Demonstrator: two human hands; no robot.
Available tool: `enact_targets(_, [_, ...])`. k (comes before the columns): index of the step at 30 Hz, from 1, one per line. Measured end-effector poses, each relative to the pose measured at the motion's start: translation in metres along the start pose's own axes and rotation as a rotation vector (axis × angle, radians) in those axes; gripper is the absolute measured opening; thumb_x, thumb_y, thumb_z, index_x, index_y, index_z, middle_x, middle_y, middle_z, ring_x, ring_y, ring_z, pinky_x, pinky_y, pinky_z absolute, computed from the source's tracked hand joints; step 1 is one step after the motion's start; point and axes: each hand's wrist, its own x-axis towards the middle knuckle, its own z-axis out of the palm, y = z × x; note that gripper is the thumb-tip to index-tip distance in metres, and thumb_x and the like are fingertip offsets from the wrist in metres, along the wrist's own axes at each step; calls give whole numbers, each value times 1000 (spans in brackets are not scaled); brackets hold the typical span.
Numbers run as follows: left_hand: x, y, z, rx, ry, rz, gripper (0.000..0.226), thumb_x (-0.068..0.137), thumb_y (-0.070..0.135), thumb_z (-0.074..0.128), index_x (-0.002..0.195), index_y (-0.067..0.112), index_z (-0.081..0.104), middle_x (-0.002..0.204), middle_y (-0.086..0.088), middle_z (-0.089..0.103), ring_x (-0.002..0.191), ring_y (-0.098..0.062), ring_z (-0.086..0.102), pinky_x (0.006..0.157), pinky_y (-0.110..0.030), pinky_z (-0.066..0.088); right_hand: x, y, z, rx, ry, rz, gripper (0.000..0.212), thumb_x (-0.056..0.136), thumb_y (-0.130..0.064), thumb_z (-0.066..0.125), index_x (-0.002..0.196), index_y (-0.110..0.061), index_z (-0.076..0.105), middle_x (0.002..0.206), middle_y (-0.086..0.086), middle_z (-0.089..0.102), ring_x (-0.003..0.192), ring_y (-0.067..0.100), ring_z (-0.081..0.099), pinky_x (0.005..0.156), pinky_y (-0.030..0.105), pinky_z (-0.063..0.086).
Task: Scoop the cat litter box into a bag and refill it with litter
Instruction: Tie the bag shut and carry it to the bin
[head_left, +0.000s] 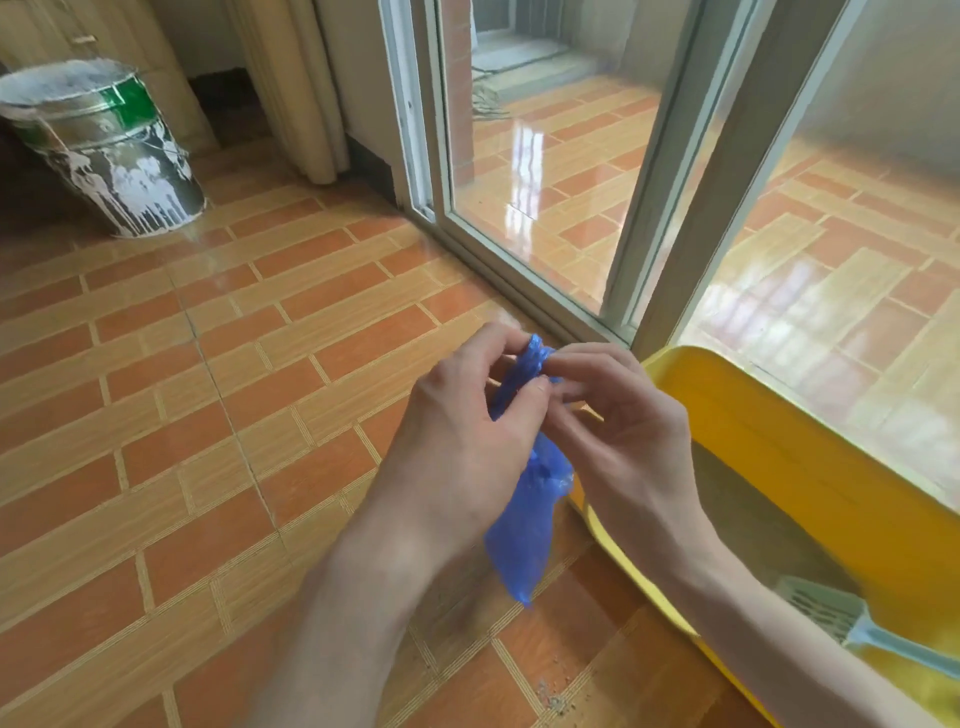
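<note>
Fingers (511, 343) of the left hand (467, 415) are curling round and pinching the bunched top of a blue plastic bag (524, 525), while the right hand (618, 415) is pinching the same twisted neck from the other side. The bag is hanging between both wrists, above the orange tiled floor (208, 389). Just beside it, to the right, the yellow litter box (779, 431) is sitting against the sliding glass door (545, 182), holding grey litter (737, 499) and a pale blue slotted scoop (841, 618). Spilled grains (553, 699) are lying on the tiles nearby. A paint-spattered metal bucket (104, 150) is standing well apart, far left. No writing is showing legibly.
</note>
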Motion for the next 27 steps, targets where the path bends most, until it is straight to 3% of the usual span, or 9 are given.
enact_targets(5, [4, 53, -12, 61, 55, -62, 14, 104, 19, 54, 101, 28, 65, 85, 7, 73, 79, -9, 71, 72, -32, 58, 26, -63, -12, -155, -100, 101, 16, 91, -6, 73, 105, -14, 73, 106, 1, 65, 90, 22, 68, 75, 38, 57])
enact_targets(9, [6, 127, -41, 47, 38, -80, 12, 105, 23, 54, 101, 23, 66, 86, 8, 72, 81, -8, 70, 75, -34, 59, 54, -145, -14, -265, -137, 111, 19, 92, -13, 73, 105, -19, 61, 103, -4, 62, 84, 19, 68, 68, 35, 57])
enact_targets(13, [1, 216, -80, 38, 52, -99, 17, 106, 22, 51, 96, 21, 64, 80, 5, 67, 76, -15, 64, 70, -41, 54, 85, -238, -15, -187, -178, 236, 39, 90, -19, 76, 113, -27, 45, 96, -8, 58, 75, 22, 67, 62, 37, 58])
enact_targets(15, [-3, 260, -102, 39, 46, -118, 17, 107, 21, 50, 96, 22, 64, 82, 6, 66, 75, -13, 62, 70, -39, 53, 103, -285, -17, -215, -288, 286, 36, 92, -28, 74, 120, -32, 51, 94, -6, 61, 77, 20, 67, 64, 35, 57])
enact_targets(18, [-12, 322, -135, 92, 26, -110, 16, 106, 20, 51, 99, 21, 66, 85, 10, 65, 80, -7, 62, 72, -25, 50, 128, -353, -21, -298, -423, 304, 16, 95, -38, 68, 110, -34, 64, 87, -5, 66, 75, 13, 61, 64, 29, 51])
enact_targets(20, [-18, 358, -154, 112, 20, -141, 14, 105, 19, 54, 100, 20, 67, 85, 13, 63, 80, -2, 59, 71, -18, 46, 140, -393, -21, -323, -507, 318, 13, 96, -39, 66, 105, -30, 66, 83, -3, 64, 74, 16, 58, 63, 33, 49])
enact_targets(25, [-43, 429, -198, 41, 8, -302, 15, 101, 13, 52, 98, 18, 67, 87, 2, 68, 81, -14, 62, 77, -33, 50, 166, -478, -12, -357, -799, 284, 11, 95, -36, 68, 96, -26, 65, 74, -8, 58, 68, 11, 54, 60, 27, 45])
enact_targets(27, [-51, 452, -213, -17, 24, -341, 19, 101, 9, 50, 97, 16, 68, 91, -2, 71, 87, -16, 66, 82, -32, 51, 173, -498, -4, -440, -855, 243, 12, 95, -31, 68, 93, -20, 64, 73, -5, 59, 68, 15, 55, 62, 35, 49])
